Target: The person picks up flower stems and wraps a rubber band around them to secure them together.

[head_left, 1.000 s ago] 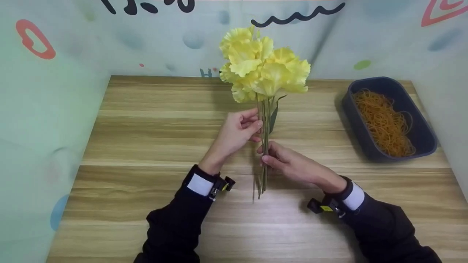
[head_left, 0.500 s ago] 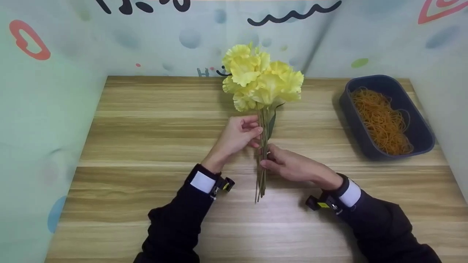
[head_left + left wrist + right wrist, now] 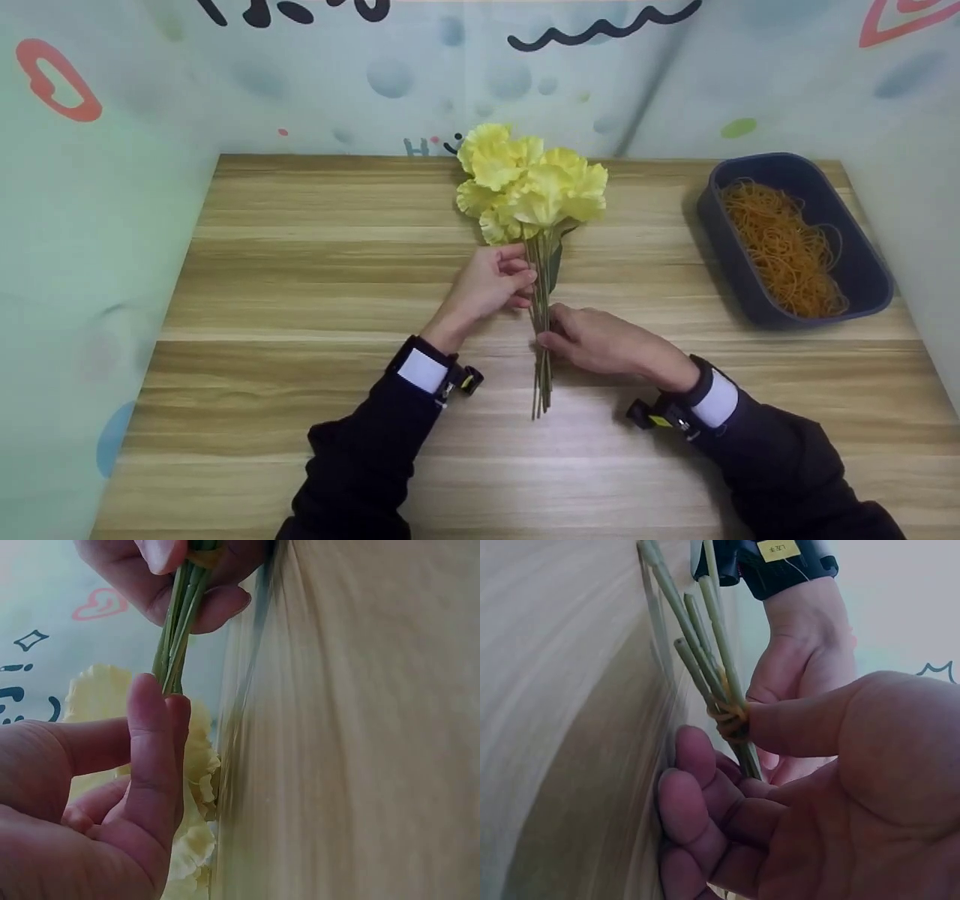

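A bunch of yellow artificial flowers [image 3: 536, 187] points away from me over the table. Just below the blooms, my left hand [image 3: 484, 285] pinches the thin green stems [image 3: 543, 382] between thumb and fingers. Lower down, my right hand [image 3: 611, 343] holds the same stems from the right side. A rubber band [image 3: 731, 718] is wound around the stems under my right thumb, in the right wrist view. The stem ends spread slightly beyond it. One dark green leaf [image 3: 556, 268] hangs along the right of the bunch. In the left wrist view, fingers hide part of the stems.
A dark blue box [image 3: 739, 281] stands at the right rear of the wooden table [image 3: 300, 300]. Many loose rubber bands [image 3: 784, 251] lie in it. A printed cloth [image 3: 337, 75] rises behind the table and along both sides.
The bunch has come down and toward me, with the blooms now lower in the head view. Both hands have kept their hold on the stems and shifted only slightly.
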Demonstrator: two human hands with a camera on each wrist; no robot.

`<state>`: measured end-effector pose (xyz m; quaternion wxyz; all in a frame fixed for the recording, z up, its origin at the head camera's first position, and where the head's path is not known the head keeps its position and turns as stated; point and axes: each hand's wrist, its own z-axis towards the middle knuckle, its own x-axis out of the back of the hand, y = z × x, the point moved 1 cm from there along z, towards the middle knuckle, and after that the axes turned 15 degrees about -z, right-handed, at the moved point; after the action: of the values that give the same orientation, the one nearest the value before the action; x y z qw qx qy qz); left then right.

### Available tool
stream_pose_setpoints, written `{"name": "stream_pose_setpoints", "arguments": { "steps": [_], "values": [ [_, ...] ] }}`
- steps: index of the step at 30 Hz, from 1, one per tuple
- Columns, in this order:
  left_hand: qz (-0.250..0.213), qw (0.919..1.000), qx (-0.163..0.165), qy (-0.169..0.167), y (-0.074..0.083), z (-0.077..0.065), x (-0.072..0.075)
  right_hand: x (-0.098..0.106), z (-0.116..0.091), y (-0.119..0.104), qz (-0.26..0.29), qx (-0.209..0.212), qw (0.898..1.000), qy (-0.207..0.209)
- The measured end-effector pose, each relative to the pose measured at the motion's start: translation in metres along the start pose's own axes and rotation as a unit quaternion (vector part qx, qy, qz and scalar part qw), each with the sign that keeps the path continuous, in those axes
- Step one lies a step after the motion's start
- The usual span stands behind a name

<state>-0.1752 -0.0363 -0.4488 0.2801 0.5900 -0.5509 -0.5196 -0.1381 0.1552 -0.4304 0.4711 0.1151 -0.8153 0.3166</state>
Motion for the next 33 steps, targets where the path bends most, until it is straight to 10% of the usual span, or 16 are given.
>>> {"name": "stream_pose_setpoints", "arguments": {
  "steps": [33],
  "values": [
    [0.01, 0.9988, 0.045, -0.017, -0.0009, 0.0001, 0.0016, -0.005, 0.0043, -0.0012, -0.087, 0.037, 0.995, 0.042]
  ]
}}
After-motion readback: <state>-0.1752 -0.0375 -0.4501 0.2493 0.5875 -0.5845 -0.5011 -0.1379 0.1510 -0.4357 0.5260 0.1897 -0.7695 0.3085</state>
